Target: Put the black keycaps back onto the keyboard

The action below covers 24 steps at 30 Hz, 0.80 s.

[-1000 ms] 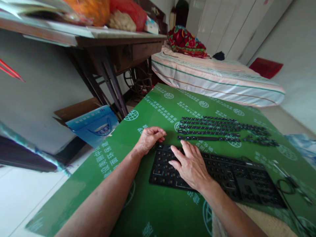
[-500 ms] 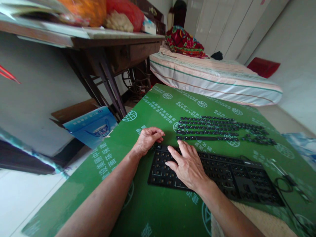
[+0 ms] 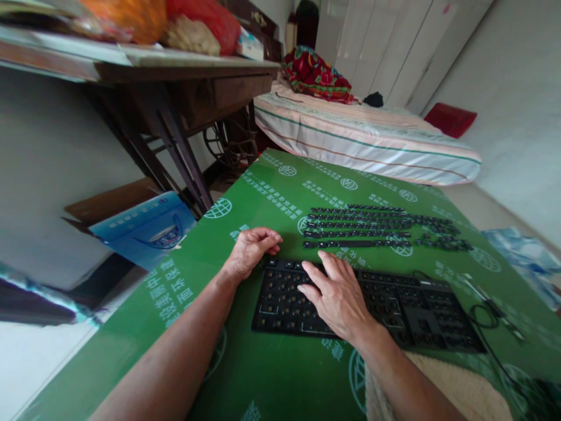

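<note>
Keyboard and hands on a green tabletop [image 3: 144,374]. The black keyboard [image 3: 280,313] lies with its long axis running left to right, its right end angled nearer the person; most of its left part shows bare switches. The left hand [image 3: 252,250] rests just beyond the far left corner, the nearer hand to that corner. Its thumb and fingers are drawn narrow; whether they meet, or pinch something small, cannot be told. The right hand [image 3: 338,297] lies across the keyboard from the near side, fingers moderately spread, thumb apart from the index finger, with no object visible between them. Its index fingertip [image 3: 305,266] points to the far edge, just beside the rightmost of three visible seated keycaps [image 3: 289,264]; contact cannot be told. The loose keycaps [image 3: 357,244] lie in rows beyond the keyboard, roughly along its length, ahead of the right hand and to the right of the left hand. A thin cable [image 3: 485,321] lies past the keyboard's right end
</note>
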Each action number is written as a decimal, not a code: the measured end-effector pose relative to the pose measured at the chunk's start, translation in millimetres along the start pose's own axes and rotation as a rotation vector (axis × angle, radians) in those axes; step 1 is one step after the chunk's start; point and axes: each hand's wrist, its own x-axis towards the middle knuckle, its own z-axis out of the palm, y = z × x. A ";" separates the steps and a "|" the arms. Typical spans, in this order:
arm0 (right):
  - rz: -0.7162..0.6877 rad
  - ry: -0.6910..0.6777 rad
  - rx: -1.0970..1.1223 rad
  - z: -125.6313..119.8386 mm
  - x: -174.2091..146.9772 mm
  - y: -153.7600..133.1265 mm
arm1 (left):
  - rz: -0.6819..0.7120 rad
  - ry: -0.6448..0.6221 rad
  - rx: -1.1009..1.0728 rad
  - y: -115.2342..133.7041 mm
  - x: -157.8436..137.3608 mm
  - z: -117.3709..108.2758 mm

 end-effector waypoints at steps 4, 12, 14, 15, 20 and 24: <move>0.038 0.042 -0.001 2.1 -11.7 13.9 | -0.002 0.003 0.001 0.5 0.4 0.5; 0.042 0.007 -0.010 0.0 -11.3 10.9 | 0.008 0.032 0.010 2.9 -0.9 2.3; 0.044 -0.007 -0.018 0.5 -8.1 6.5 | 0.011 0.038 0.014 3.7 -1.0 2.4; 0.045 -0.012 -0.020 0.9 -7.2 4.9 | 0.012 0.041 0.016 3.9 -1.0 2.5; 0.050 0.008 -0.009 0.8 -11.0 5.6 | 0.019 0.053 0.031 3.5 -0.4 2.2; 0.076 0.033 -0.022 -0.5 -15.8 13.2 | 0.021 0.059 0.047 3.3 -0.3 1.9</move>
